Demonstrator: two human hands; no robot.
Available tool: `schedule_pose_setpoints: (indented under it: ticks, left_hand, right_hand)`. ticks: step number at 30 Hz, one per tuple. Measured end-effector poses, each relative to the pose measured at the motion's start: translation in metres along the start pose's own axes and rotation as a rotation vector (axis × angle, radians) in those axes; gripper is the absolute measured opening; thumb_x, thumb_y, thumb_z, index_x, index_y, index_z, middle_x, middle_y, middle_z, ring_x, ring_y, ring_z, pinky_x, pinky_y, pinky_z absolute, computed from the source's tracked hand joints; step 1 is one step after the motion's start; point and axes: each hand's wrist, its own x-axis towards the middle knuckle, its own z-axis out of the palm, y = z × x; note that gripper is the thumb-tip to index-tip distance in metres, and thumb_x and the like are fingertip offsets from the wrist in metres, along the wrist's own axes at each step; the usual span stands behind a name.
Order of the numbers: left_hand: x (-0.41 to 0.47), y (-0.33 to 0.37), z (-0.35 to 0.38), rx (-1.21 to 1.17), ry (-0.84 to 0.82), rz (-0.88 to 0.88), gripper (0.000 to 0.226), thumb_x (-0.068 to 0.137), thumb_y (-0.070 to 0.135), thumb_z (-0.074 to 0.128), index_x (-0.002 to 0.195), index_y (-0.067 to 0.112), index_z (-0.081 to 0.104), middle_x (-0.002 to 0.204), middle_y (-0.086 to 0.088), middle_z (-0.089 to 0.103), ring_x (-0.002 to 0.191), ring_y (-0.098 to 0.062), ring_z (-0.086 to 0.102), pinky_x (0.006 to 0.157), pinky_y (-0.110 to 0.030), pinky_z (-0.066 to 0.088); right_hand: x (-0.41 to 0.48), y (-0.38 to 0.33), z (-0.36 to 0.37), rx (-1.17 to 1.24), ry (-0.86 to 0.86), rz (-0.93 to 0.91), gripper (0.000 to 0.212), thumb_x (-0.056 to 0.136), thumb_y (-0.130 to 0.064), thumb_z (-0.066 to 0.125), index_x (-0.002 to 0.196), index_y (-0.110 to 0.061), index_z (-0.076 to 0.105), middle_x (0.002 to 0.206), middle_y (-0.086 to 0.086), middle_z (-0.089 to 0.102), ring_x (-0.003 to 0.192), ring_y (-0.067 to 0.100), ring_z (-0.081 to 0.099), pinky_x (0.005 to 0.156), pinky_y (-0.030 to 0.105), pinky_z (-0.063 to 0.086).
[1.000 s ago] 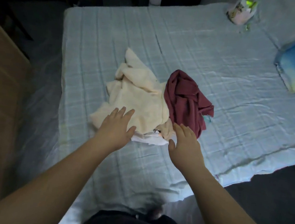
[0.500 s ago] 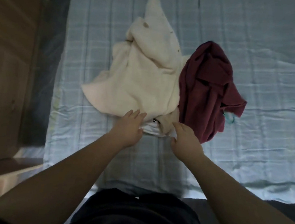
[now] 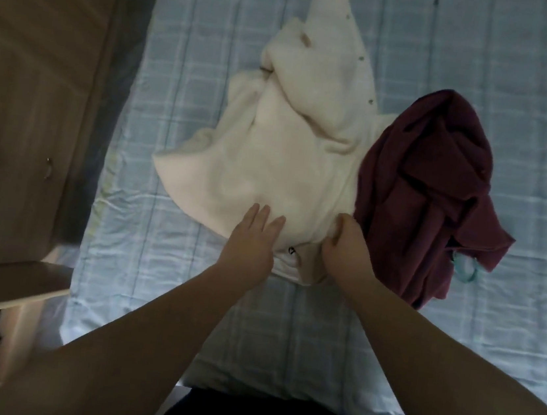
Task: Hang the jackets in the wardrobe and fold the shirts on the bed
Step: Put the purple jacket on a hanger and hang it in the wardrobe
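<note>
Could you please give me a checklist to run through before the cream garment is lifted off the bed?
1. Right hand grips the cream garment: ok.
2. Left hand has a hold: not ok, it lies flat on the garment, fingers straight.
3. Cream garment free of the maroon garment: not ok, they touch along its right edge.
4. White cloth underneath will stay behind: cannot tell.
5. Wardrobe doors open: not ok, they look shut.

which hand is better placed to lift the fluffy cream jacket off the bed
Right: the right hand pinches the near edge of the fluffy cream jacket, fingers curled, while the left hand only rests flat on it.
</note>
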Motion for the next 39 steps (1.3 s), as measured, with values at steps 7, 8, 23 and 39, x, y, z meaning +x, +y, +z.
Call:
schedule_pose_setpoints:
  ticks: [7, 8, 23, 39]
  left_hand:
    - [0.022, 0.024, -0.005, -0.025, 0.080, 0.135, 0.072, 0.079, 0.022, 0.063, 0.148, 0.019, 0.044, 0.148, -0.010, 0.046, 0.137, -0.033, 0.039, 0.107, -0.039, 0.035]
    - [0.026, 0.026, -0.003, -0.002, 0.027, 0.137, 0.074, 0.081, 0.026, 0.060, 0.152, 0.023, 0.038, 0.153, -0.006, 0.042, 0.141, -0.030, 0.035, 0.110, -0.038, 0.030]
    - [0.046, 0.074, -0.011, -0.002, 0.072, 0.155, 0.069, 0.082, 0.027, 0.059, 0.148, 0.022, 0.040, 0.149, -0.004, 0.043, 0.140, -0.029, 0.034, 0.108, -0.041, 0.032]
    - [0.084, 0.214, 0.016, -0.006, -0.166, 0.408, 0.064, 0.091, 0.024, 0.049, 0.153, 0.032, 0.034, 0.167, -0.001, 0.012, 0.151, -0.028, 0.014, 0.113, -0.050, 0.032]
  right_hand:
    - [0.025, -0.001, 0.011, 0.251, 0.182, 0.360, 0.046, 0.084, -0.008, 0.062, 0.129, -0.002, 0.051, 0.126, 0.018, 0.055, 0.115, 0.033, 0.055, 0.103, 0.041, 0.042]
    - [0.024, 0.001, 0.013, 0.291, 0.162, 0.366, 0.049, 0.085, -0.008, 0.063, 0.131, -0.004, 0.049, 0.126, 0.016, 0.058, 0.115, 0.032, 0.057, 0.103, 0.042, 0.043]
    - [-0.011, 0.028, -0.038, 0.415, 0.274, 0.239, 0.034, 0.085, -0.002, 0.055, 0.112, -0.023, 0.054, 0.105, -0.007, 0.059, 0.089, 0.003, 0.057, 0.076, 0.008, 0.043]
    - [-0.001, 0.142, -0.115, 0.556, 0.305, 0.541, 0.034, 0.087, -0.018, 0.063, 0.118, -0.007, 0.065, 0.112, 0.011, 0.070, 0.107, 0.027, 0.065, 0.099, 0.042, 0.049]
